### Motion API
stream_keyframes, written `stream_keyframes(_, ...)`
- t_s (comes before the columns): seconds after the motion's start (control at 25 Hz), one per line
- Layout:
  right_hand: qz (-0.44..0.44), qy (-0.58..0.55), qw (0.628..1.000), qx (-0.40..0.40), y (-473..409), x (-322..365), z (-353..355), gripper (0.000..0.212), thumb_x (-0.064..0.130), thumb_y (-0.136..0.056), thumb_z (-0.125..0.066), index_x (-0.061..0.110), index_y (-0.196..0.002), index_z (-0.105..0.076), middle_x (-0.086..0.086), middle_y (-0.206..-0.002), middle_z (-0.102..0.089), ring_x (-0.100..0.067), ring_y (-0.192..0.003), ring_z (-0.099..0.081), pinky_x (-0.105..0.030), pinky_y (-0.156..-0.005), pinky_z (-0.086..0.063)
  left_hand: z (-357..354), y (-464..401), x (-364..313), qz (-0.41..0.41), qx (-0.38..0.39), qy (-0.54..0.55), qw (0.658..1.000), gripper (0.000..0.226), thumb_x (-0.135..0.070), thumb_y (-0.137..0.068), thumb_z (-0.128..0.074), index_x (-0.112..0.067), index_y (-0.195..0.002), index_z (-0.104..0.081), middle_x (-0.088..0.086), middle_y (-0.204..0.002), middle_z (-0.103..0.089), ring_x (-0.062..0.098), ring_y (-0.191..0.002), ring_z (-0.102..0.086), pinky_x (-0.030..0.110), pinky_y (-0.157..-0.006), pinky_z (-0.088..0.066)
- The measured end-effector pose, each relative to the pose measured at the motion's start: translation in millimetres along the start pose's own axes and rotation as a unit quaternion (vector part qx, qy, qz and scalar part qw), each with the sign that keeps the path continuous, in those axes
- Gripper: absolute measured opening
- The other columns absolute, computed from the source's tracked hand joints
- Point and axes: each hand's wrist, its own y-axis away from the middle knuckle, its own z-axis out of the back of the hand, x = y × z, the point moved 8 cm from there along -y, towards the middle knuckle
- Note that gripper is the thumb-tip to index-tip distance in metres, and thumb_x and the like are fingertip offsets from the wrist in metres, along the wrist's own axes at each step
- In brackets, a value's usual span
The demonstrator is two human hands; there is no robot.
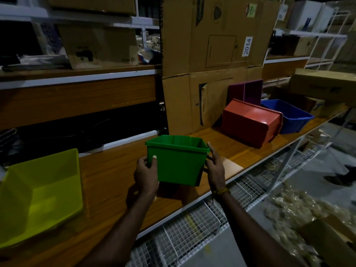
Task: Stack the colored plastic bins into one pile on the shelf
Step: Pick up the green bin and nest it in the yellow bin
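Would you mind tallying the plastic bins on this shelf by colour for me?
green bin: 1, held in both hands
yellow bin: 1
red bin: 1
blue bin: 1
purple bin: 1
Total: 5

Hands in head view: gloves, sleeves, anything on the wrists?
Both bare: no gloves, no sleeves in view on either forearm. Left hand has nothing on the wrist, and a pale thumbnail shows. Right hand has a yellow-orange thread band round the wrist, with a loose end hanging down. No watch or rings that I can see.
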Motion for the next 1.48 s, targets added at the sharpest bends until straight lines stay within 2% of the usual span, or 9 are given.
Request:
stream_keyframes(0.12, -0.035, 0.002, 0.999, -0.017, 6.7, -15.7, -0.7, 0.044, 0.017, -0.097, -0.04, 0.045, -0.124, -0.061, -0.004, -0.127, -0.063, -0.019, -0.111, -0.065, -0.043, -0.083, -0.058, -4.4, 1.8, 10.0, 0.036, 0.051, 0.004, 0.998, 0.053, -0.051, -0.097, -0.047, -0.015, -0.136, -0.044, 0.01, -0.11, -0.065, 0.028, -0.088, -0.067, 0.034, -0.063, -0.054)
stream_keyframes(0.28, -0.028, 0.068, 0.997, -0.009, 19.1, -33.8, -11.6, 0.044, 0.001, -0.094, -0.049, 0.036, -0.114, -0.066, -0.008, -0.12, -0.066, -0.024, -0.109, -0.066, -0.041, -0.08, -0.062, -18.2, 10.4, 23.6, 0.094, 0.09, -0.055, 0.99, 0.081, -0.055, -0.092, -0.055, -0.015, -0.152, -0.019, 0.015, -0.126, -0.057, 0.033, -0.103, -0.064, 0.028, -0.065, -0.05)
stream_keyframes(0.48, -0.013, 0.168, 0.986, 0.019, 44.5, -48.8, -37.1, 0.031, 0.002, -0.091, -0.06, 0.018, -0.116, -0.07, -0.006, -0.118, -0.068, -0.017, -0.106, -0.066, -0.041, -0.092, -0.058, -37.5, 13.0, 59.0, 0.166, 0.127, -0.064, 0.976, 0.095, -0.037, -0.079, -0.075, -0.008, -0.149, -0.016, 0.018, -0.134, -0.053, 0.039, -0.117, -0.055, 0.05, -0.096, -0.051)
stream_keyframes(0.6, -0.001, 0.195, 0.98, 0.045, 58.6, -51.8, -49.6, 0.029, 0.002, -0.092, -0.061, 0.016, -0.116, -0.069, -0.005, -0.117, -0.067, -0.013, -0.106, -0.064, -0.034, -0.096, -0.055, -37.7, 17.0, 68.4, 0.205, 0.128, -0.021, 0.97, 0.068, -0.018, -0.082, -0.071, -0.006, -0.136, -0.033, 0.018, -0.126, -0.056, 0.037, -0.11, -0.058, 0.053, -0.084, -0.057)
stream_keyframes(0.8, 0.033, 0.312, 0.947, 0.068, 50.1, -57.0, -49.8, 0.028, 0.015, -0.092, -0.064, 0.03, -0.115, -0.067, -0.002, -0.111, -0.052, -0.016, -0.104, -0.053, -0.029, -0.086, -0.049, -27.9, 3.7, 77.7, 0.236, 0.164, 0.02, 0.958, 0.043, -0.005, -0.091, -0.063, -0.003, -0.131, -0.047, 0.018, -0.123, -0.059, 0.038, -0.111, -0.061, 0.034, -0.047, -0.057)
stream_keyframes(1.0, 0.01, 0.456, 0.89, -0.001, 11.1, -57.3, -21.3, 0.029, 0.024, -0.087, -0.071, 0.029, -0.116, -0.068, -0.015, -0.137, -0.04, -0.032, -0.127, -0.044, -0.042, -0.102, -0.048, 0.4, -23.5, 72.5, 0.161, 0.135, -0.117, 0.971, 0.026, -0.013, -0.089, -0.066, -0.004, -0.113, -0.067, 0.019, -0.099, -0.072, 0.027, -0.071, -0.066, 0.028, -0.048, -0.049)
stream_keyframes(1.12, 0.01, 0.486, 0.874, 0.0, -8.9, -59.6, -3.8, 0.029, 0.028, -0.087, -0.072, 0.029, -0.116, -0.068, -0.015, -0.154, -0.032, -0.034, -0.143, -0.031, -0.047, -0.112, -0.041, 13.5, -35.2, 63.1, 0.125, 0.085, -0.207, 0.967, 0.023, -0.016, -0.087, -0.068, -0.01, -0.109, -0.072, 0.013, -0.101, -0.074, 0.028, -0.079, -0.069, 0.032, -0.064, -0.054)
stream_keyframes(1.32, 0.033, 0.507, 0.86, 0.043, -22.0, -54.4, -2.9, 0.033, 0.038, -0.084, -0.072, 0.019, -0.111, -0.069, -0.01, -0.114, -0.062, -0.027, -0.111, -0.051, -0.042, -0.094, -0.048, 10.9, -37.9, 39.6, 0.04, 0.021, -0.262, 0.964, 0.037, -0.009, -0.093, -0.062, -0.011, -0.13, -0.061, 0.014, -0.119, -0.069, 0.028, -0.092, -0.068, 0.025, -0.055, -0.042)
stream_keyframes(1.48, 0.046, 0.527, 0.848, 0.044, -13.2, -50.9, -13.2, 0.034, 0.042, -0.083, -0.071, 0.023, -0.112, -0.069, -0.007, -0.106, -0.066, -0.029, -0.102, -0.058, -0.043, -0.089, -0.045, -7.5, -32.7, 32.8, -0.038, 0.023, -0.253, 0.967, 0.039, -0.017, -0.092, -0.062, -0.016, -0.131, -0.059, 0.014, -0.127, -0.06, 0.024, -0.093, -0.064, 0.035, -0.06, -0.058)
